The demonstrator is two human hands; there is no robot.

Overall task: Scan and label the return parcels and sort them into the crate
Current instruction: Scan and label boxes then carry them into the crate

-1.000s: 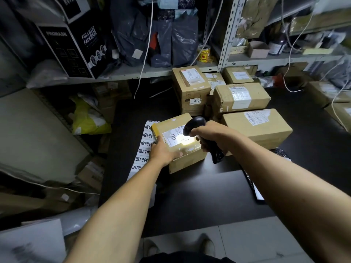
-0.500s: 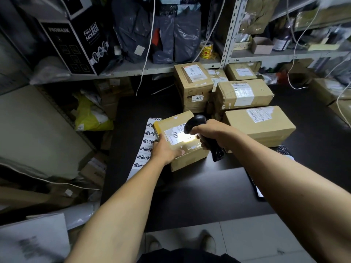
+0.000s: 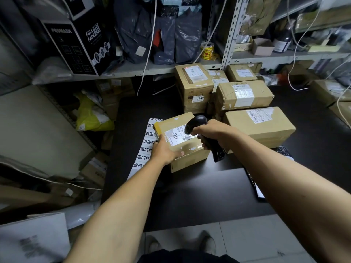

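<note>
Head view, looking down on a black table [image 3: 190, 196]. Small brown parcel [image 3: 187, 155] lies near the table's left edge, white shipping label [image 3: 178, 136] on its top face. Left hand [image 3: 164, 150] rests on the parcel's near left corner, fingers [image 3: 176, 153] curled over the top, holding it down. Right hand [image 3: 212, 134] grips a black barcode scanner [image 3: 197, 123], fingers wrapped round the handle, head just above the label. Strip of printed return stickers [image 3: 146, 145] lies left of the parcel, touching it. Stack of taped parcels [image 3: 245, 95] stands behind and right of the parcel. Metal shelf [image 3: 133, 70] crosses above them.
</note>
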